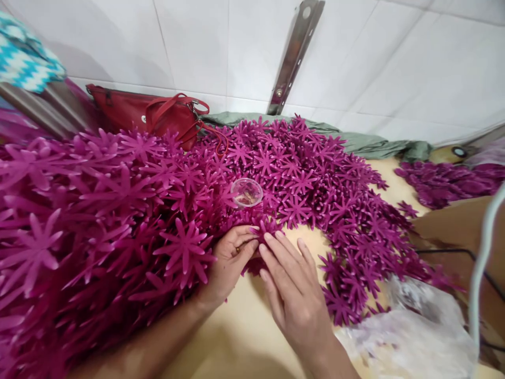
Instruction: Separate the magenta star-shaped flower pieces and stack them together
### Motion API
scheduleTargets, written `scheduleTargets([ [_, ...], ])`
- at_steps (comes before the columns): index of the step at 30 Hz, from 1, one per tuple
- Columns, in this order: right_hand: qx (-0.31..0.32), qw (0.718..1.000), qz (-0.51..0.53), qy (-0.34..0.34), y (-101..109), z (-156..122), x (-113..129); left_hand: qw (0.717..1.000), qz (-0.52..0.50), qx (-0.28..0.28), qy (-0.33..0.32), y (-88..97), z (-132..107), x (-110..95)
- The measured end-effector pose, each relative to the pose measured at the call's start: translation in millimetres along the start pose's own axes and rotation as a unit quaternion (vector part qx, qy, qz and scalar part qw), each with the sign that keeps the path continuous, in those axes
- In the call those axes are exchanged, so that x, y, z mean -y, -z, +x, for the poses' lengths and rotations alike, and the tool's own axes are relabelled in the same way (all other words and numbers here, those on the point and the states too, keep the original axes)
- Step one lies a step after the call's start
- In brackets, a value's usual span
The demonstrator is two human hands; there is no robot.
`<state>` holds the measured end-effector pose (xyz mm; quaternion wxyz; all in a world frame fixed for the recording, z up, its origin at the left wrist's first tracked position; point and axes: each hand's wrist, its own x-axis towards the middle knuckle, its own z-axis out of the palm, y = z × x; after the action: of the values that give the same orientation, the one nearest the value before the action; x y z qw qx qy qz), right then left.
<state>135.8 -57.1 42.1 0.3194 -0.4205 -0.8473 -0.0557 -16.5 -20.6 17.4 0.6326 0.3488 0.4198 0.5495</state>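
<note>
In the middle of the head view, my left hand (231, 258) pinches a magenta flower-shaped piece (269, 229) with narrow, radiating petals between thumb and fingers. My right hand (295, 287) lies beside it, its fingers stretched out and fingertips touching the piece's near edge; its thumb is apart from the fingers. Part of the piece is hidden behind the fingers. Just beyond my hands, a small round clear plastic tub (246, 192) holds small bits I cannot make out. Large heaps of similar magenta flower pieces (185, 247) rise on the left and curve round behind to the right.
A red handbag (130, 108) rests behind the heap against the white tiled wall (189, 47). Grey-green cloth (366, 142) runs along the wall's foot. At right are a crumpled clear plastic bag (414, 337), a white cable (483, 263) and a brown cardboard box (453, 226).
</note>
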Motion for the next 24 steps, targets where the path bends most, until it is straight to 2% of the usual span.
scheduleTargets([
  [3,-0.023,0.999,0.010,-0.026,-3.6,1.6,-1.9,1.000,-0.013,0.004,0.011,-0.1,-0.3,-0.1],
  [6,-0.064,0.994,0.022,-0.080,-5.7,3.0,-5.0,1.000,-0.023,0.000,0.020,-0.1,-1.0,0.5],
  [10,-0.021,0.987,0.079,-0.139,1.5,12.4,-10.4,1.000,-0.010,-0.008,0.018,-0.4,-2.0,0.5],
  [12,-0.040,0.974,0.114,-0.192,7.2,21.1,-12.7,1.000,-0.010,0.008,0.018,-0.5,-2.4,0.1],
  [15,-0.042,0.929,0.216,-0.297,9.3,34.1,-16.1,0.999,-0.009,0.034,0.017,0.0,-2.4,0.4],
  [17,-0.020,0.877,0.320,-0.358,4.2,39.2,-19.1,0.999,0.000,0.039,0.012,1.2,-2.2,1.5],
  [20,-0.023,0.803,0.435,-0.407,-8.2,40.1,-24.1,0.999,0.027,0.033,-0.001,3.9,-2.3,3.5],
  [22,-0.033,0.777,0.472,-0.416,-15.1,37.8,-26.5,0.998,0.049,0.031,-0.008,5.3,-2.7,3.9],
  [24,-0.041,0.766,0.489,-0.416,-19.0,34.9,-27.1,0.998,0.061,0.033,-0.009,5.5,-3.1,3.1],
])
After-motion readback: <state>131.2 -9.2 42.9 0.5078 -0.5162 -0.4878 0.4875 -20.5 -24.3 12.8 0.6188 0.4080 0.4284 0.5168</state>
